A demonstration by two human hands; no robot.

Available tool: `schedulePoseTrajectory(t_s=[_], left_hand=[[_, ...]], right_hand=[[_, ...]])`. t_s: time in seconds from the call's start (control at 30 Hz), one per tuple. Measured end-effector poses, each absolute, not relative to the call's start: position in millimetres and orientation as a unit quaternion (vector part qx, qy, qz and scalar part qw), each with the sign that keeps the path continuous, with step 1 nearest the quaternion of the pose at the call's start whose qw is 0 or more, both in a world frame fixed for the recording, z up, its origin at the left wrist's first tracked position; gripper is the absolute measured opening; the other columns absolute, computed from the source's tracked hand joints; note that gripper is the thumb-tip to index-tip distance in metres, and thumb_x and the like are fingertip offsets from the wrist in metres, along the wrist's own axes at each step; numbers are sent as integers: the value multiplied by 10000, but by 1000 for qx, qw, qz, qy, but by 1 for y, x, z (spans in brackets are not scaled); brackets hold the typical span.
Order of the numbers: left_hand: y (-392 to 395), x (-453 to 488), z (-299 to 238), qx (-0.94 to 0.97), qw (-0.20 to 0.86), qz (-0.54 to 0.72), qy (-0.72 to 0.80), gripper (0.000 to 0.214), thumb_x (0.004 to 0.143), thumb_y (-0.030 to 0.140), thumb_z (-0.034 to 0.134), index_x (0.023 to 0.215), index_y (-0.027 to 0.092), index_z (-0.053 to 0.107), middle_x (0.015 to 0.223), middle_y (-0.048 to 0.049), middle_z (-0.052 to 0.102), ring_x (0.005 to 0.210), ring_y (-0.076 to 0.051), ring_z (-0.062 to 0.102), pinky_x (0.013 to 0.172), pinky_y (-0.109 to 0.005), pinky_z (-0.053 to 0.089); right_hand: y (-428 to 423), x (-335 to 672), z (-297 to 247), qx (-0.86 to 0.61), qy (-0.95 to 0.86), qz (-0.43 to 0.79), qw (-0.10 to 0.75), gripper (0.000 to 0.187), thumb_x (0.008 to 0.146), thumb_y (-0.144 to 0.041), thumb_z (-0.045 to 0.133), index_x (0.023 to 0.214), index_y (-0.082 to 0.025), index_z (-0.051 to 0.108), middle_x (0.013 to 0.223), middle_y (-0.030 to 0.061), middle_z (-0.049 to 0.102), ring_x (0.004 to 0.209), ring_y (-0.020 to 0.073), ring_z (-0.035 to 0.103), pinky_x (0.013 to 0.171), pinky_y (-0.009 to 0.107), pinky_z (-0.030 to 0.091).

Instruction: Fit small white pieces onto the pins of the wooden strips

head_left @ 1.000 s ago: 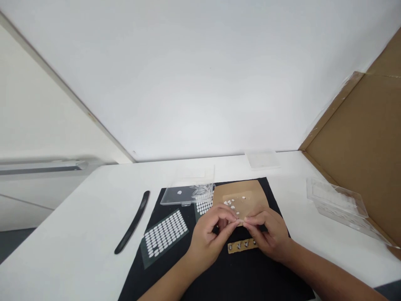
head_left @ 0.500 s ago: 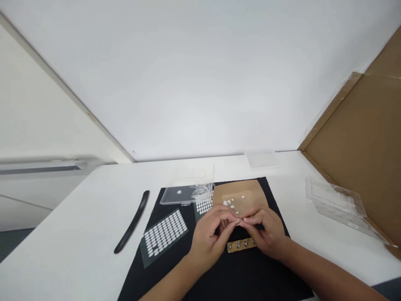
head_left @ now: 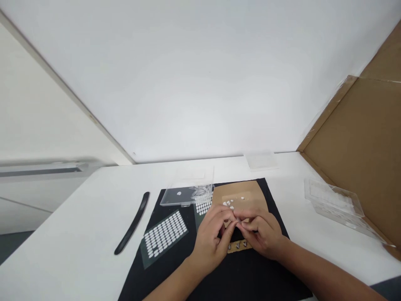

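My left hand (head_left: 211,242) and my right hand (head_left: 261,236) meet fingertip to fingertip over a black mat (head_left: 175,267). Both pinch something tiny between thumb and fingers; I cannot make out what it is. Just beneath them lies a narrow brown strip (head_left: 237,246) carrying small shiny pieces. Behind the hands sits a brown card (head_left: 250,196) with several small white bits (head_left: 230,203) scattered on it.
A sheet of white oval stickers (head_left: 164,234) lies left on the mat, a second sheet (head_left: 203,207) by a clear plastic lid (head_left: 184,194). A black curved tool (head_left: 133,223) rests on the white table (head_left: 78,234). A clear tray (head_left: 335,202) and cardboard panel (head_left: 360,146) stand right.
Both hands have drifted slightly left and closer together, now covering more of the brown strip. The pinch is tighter.
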State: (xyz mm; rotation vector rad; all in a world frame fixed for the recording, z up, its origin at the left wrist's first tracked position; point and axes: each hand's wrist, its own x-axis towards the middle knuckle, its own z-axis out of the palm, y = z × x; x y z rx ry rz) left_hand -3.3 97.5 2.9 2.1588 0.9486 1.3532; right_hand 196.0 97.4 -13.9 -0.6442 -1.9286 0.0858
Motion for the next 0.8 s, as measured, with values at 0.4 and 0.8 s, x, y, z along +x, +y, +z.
schedulePoseTrajectory(t_s=[0.4, 0.8], left_hand=[[99, -5, 4, 766, 261, 475, 346, 91, 1031, 164, 591, 968, 206, 642, 1024, -57, 686, 704, -115, 600, 633, -241, 487], [107, -7, -3, 732, 225, 532, 362, 194, 946, 168, 698, 768, 183, 621, 902, -41, 746, 476, -48, 532, 473, -188, 468]], right_hand=[[109, 209, -6, -289, -781, 85, 547, 167, 997, -123, 667, 1042, -260, 582, 982, 28, 768, 904, 165, 772, 774, 301, 645], [167, 319, 2, -638, -751, 1, 171, 212, 1080, -417, 508, 1059, -271, 660, 954, 5, 785, 795, 205, 712, 621, 317, 429]])
